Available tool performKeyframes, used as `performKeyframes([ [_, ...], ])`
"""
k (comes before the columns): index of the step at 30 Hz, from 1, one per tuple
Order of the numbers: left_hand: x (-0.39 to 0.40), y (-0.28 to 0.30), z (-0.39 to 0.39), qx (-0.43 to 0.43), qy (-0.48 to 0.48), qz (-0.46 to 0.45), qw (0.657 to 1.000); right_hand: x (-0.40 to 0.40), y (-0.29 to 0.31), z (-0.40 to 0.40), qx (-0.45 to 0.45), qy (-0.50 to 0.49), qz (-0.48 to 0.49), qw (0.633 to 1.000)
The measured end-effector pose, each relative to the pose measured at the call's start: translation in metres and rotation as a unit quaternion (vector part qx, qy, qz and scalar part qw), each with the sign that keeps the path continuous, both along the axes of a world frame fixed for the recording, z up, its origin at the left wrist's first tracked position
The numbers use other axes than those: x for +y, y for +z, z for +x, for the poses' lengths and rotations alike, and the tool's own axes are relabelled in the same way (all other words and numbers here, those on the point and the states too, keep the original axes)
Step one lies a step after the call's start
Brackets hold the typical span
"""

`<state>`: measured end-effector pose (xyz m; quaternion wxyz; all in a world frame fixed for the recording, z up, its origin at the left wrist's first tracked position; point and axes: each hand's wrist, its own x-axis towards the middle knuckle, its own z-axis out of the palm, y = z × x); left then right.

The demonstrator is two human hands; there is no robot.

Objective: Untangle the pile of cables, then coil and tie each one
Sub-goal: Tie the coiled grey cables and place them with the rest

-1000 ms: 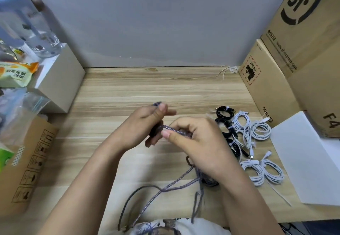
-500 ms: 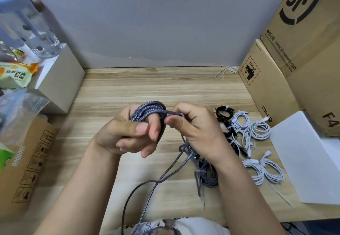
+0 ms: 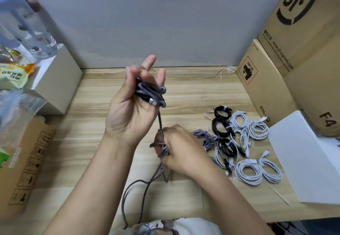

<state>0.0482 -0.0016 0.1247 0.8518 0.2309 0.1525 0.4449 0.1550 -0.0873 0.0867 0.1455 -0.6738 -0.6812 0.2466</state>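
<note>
The left hand (image 3: pixel 132 109) is raised above the tabletop (image 3: pixel 184 95), palm toward the camera, with its fingers curled round a small bundle of grey braided cable (image 3: pixel 150 95) already wound into loops; a metal plug end shows at the lower edge of that bundle. From the bundle 1 strand drops straight down to the right hand (image 3: pixel 182 150), which is low over the tabletop and pinches the same cable where it bunches at the fingers. The loose remainder trails toward the near edge in a slack loop (image 3: pixel 132 196).

The step in hand looks like coiling this cable. To do it well, the right hand should feed the strand with light, even tension so each new turn lies beside the last and matches its size, while the left hand keeps the loops pressed so none slip off. The bunch at the right hand looks like a twist; it is best shaken out before it reaches the coil.

To the right lie finished coils, white cables (image 3: pixel 257 130) and black cables (image 3: pixel 220 126), each tied, just beside a flat white sheet (image 3: pixel 303 161)
</note>
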Motion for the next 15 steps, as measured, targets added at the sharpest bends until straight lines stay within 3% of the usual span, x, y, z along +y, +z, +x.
performKeyframes([
  [2,0.005,-0.009,0.009,0.101,0.051,0.099,0.989,-0.003,0.003,-0.002,-0.009,-0.001,0.003,1.0],
  [6,0.003,-0.025,0.018,0.25,0.04,0.21,0.944,-0.01,0.013,0.004,-0.028,-0.019,0.045,0.998],
  [9,0.01,-0.036,0.011,0.409,0.047,0.336,0.847,-0.016,0.021,0.007,0.074,-0.054,0.074,0.993],
  [12,0.008,-0.044,0.006,0.508,0.007,0.383,0.771,-0.017,0.018,0.015,0.169,-0.114,0.109,0.973],
  [14,0.005,-0.047,0.003,0.532,-0.055,0.37,0.759,-0.016,0.014,0.023,0.236,-0.144,0.103,0.955],
  [15,0.003,-0.049,0.002,0.519,-0.092,0.351,0.774,-0.016,0.012,0.026,0.274,-0.155,0.097,0.944],
])
